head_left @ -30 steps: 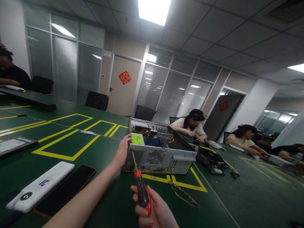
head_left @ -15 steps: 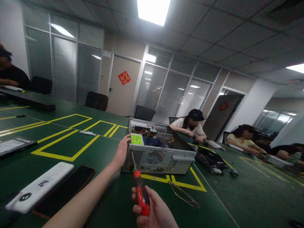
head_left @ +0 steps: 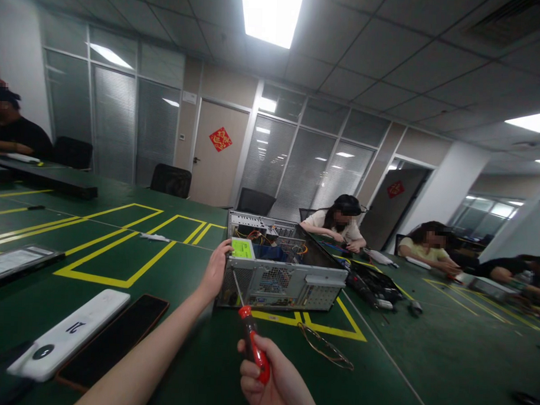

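Open computer case (head_left: 280, 274) on a green table (head_left: 193, 365), with clutter on both sides.

I see my left hand (head_left: 215, 272) against the case's left rear corner and my right hand (head_left: 275, 383) gripping a screwdriver (head_left: 251, 338) in front of it, so the near approach is taken. Left of the case, bare table lies open as far as a white device (head_left: 66, 334) and a dark phone (head_left: 114, 339). Right of the case, black cabling and parts (head_left: 373, 289) block the way. A loose wire loop (head_left: 327, 346) lies just in front of its right corner.
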Action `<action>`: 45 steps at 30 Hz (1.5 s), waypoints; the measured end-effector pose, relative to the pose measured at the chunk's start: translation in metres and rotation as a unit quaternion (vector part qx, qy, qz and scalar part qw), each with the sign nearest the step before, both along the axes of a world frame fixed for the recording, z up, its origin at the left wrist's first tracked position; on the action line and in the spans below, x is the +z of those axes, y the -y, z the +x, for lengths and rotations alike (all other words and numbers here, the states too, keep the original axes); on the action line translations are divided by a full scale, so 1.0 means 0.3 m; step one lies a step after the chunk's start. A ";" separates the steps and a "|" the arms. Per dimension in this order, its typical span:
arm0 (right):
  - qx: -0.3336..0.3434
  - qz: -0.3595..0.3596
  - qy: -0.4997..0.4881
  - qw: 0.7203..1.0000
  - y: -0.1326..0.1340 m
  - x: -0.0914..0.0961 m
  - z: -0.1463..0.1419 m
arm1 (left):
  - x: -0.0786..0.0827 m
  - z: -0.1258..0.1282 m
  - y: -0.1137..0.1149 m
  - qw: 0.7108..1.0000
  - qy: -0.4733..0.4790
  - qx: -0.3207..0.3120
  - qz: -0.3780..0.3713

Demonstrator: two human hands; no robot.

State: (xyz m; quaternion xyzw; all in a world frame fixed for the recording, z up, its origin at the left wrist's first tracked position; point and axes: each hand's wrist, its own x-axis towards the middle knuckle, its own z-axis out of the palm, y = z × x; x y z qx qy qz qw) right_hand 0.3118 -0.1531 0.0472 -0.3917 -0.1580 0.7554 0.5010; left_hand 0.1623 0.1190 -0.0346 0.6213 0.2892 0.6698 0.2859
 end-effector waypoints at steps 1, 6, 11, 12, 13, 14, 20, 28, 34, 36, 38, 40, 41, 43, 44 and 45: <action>-0.004 -0.015 -0.001 1.000 0.001 0.011 -0.004 | 0.001 -0.001 0.001 1.000 -0.001 -0.002 0.000; -0.047 -0.110 -0.031 0.992 0.001 0.081 -0.034 | 0.004 -0.003 0.004 1.000 0.002 -0.005 0.004; -0.017 -0.110 -0.052 0.992 -0.002 0.068 -0.042 | 0.001 -0.002 0.002 1.000 0.007 -0.005 0.000; -0.010 -0.094 -0.056 0.994 -0.003 0.057 -0.037 | 0.000 -0.002 0.001 1.000 0.008 -0.006 0.001; -0.003 -0.075 -0.060 0.995 -0.004 0.044 -0.030 | 0.000 -0.002 0.000 1.000 0.009 -0.007 0.002; 0.004 -0.056 -0.064 0.996 -0.005 0.031 -0.022 | -0.001 -0.002 -0.001 1.000 0.010 -0.008 0.005; 0.049 0.030 -0.049 0.997 -0.006 -0.020 0.017 | -0.003 0.002 -0.005 1.000 0.016 -0.009 0.009; 0.018 -0.021 -0.057 0.998 -0.010 0.008 -0.002 | 0.002 -0.005 0.002 1.000 0.003 -0.006 0.009; 0.015 -0.002 -0.004 1.000 -0.001 0.040 0.026 | 0.010 -0.007 0.009 1.000 0.002 -0.004 -0.001; 0.025 0.019 0.069 0.997 0.006 0.046 0.075 | 0.011 -0.005 0.010 1.000 0.008 -0.002 -0.004; 0.024 0.055 0.170 0.984 0.018 0.037 0.144 | 0.013 -0.003 0.012 1.000 0.013 -0.003 -0.004; 0.034 0.076 0.271 0.959 0.031 0.009 0.218 | 0.016 -0.004 0.015 1.000 0.014 -0.003 -0.002; 0.039 0.078 0.308 0.947 0.038 -0.010 0.251 | 0.017 -0.005 0.017 1.000 0.014 -0.002 -0.001; 0.038 0.076 0.351 0.933 0.047 -0.057 0.302 | 0.022 -0.010 0.022 1.000 0.012 -0.002 0.000; 0.046 0.071 0.362 0.928 0.048 -0.082 0.316 | 0.025 -0.013 0.024 1.000 0.011 -0.003 0.001; 0.052 0.060 0.373 0.924 0.046 -0.107 0.324 | 0.027 -0.016 0.026 1.000 0.009 -0.005 0.003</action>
